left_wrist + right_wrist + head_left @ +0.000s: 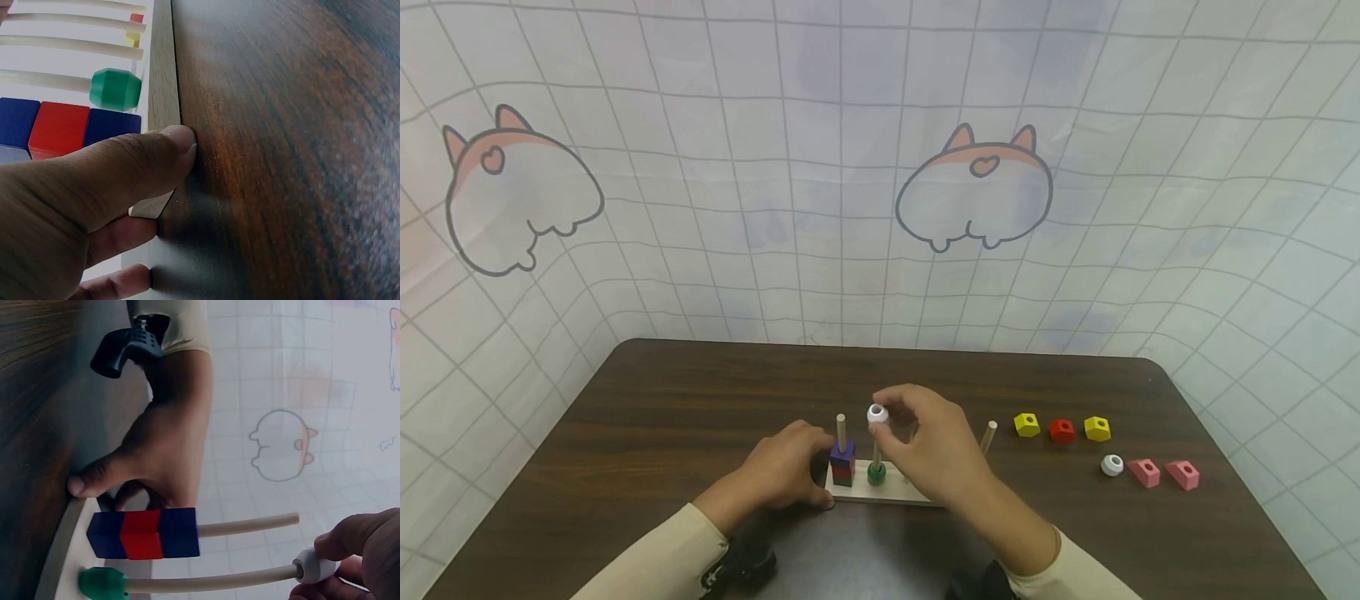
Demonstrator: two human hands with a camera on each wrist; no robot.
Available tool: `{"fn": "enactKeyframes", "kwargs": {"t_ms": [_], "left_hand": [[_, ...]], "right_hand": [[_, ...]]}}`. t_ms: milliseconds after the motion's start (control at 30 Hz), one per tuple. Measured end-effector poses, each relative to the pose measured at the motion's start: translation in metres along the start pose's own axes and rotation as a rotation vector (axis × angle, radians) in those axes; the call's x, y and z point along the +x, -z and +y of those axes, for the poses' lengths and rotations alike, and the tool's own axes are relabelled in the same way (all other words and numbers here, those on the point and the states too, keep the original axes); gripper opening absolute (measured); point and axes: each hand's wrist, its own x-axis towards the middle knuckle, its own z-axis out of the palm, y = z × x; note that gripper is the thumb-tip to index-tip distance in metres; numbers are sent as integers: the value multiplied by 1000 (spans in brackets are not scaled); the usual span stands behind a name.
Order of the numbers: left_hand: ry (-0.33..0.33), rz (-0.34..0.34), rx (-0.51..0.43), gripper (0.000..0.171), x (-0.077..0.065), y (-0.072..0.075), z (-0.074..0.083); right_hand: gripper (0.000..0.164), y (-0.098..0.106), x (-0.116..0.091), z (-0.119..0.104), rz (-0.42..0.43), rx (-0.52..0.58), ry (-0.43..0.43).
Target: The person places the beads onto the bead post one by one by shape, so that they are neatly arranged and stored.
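Head view: right hand (931,446) pinches white bead (877,417), hole upward; left hand (784,467) grips base (891,493) running left-right

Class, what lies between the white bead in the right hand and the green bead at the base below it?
Only a bare stretch of the wooden peg lies between the white bead and the green bead; the right wrist view shows this.

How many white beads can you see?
2. One white rounded bead is pinched by the right hand at the tip of a wooden peg; another lies on the brown table left of two pink angular blocks. The hand may hide more.
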Motion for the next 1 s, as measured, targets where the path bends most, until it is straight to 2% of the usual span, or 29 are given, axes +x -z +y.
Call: {"fn": "enactKeyframes", "kwargs": {"t_ms": [200, 400, 500, 767, 1000], "left_hand": [[-4, 5, 5, 61, 1, 0, 0], [2, 2, 5, 62, 0, 1, 1], [4, 1, 6, 61, 0, 1, 1], [-6, 2, 4, 58, 0, 1, 1], [-8, 10, 10, 60, 1, 0, 0]], "right_hand": [[31, -6, -5, 6, -1, -3, -49], [35, -15, -10, 16, -31, -14, -60], [47, -18, -11, 20, -35, 11, -65], [96, -32, -19, 33, -35, 123, -118], [110, -44, -25, 44, -46, 161, -181]]}}
